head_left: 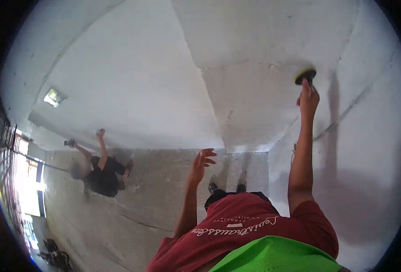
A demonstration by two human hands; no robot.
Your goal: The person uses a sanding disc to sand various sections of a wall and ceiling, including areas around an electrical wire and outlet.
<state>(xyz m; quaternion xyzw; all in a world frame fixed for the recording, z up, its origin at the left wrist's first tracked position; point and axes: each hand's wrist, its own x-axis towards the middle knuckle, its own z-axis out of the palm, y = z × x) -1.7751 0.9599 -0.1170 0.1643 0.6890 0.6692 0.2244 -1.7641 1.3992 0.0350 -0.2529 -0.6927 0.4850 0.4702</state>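
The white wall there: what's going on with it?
A person in a red shirt grips a round-headed tool in the right hand, held up at the white wall; whether it presses on the surface is hard to tell. The left hand is raised with nothing in it. Off to the left, a co-worker has both arms up, holding a small dark object.

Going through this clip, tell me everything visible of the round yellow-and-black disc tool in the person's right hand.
The round yellow-and-black disc tool appears tilted, nearly edge-on: a yellowish side faces the broad whitish surface, with a black back toward the hand. Its handle is mostly hidden by the bare right hand, which grips it with the arm outstretched. Its material is too blurred to tell, and whether the disc touches the surface is unclear.
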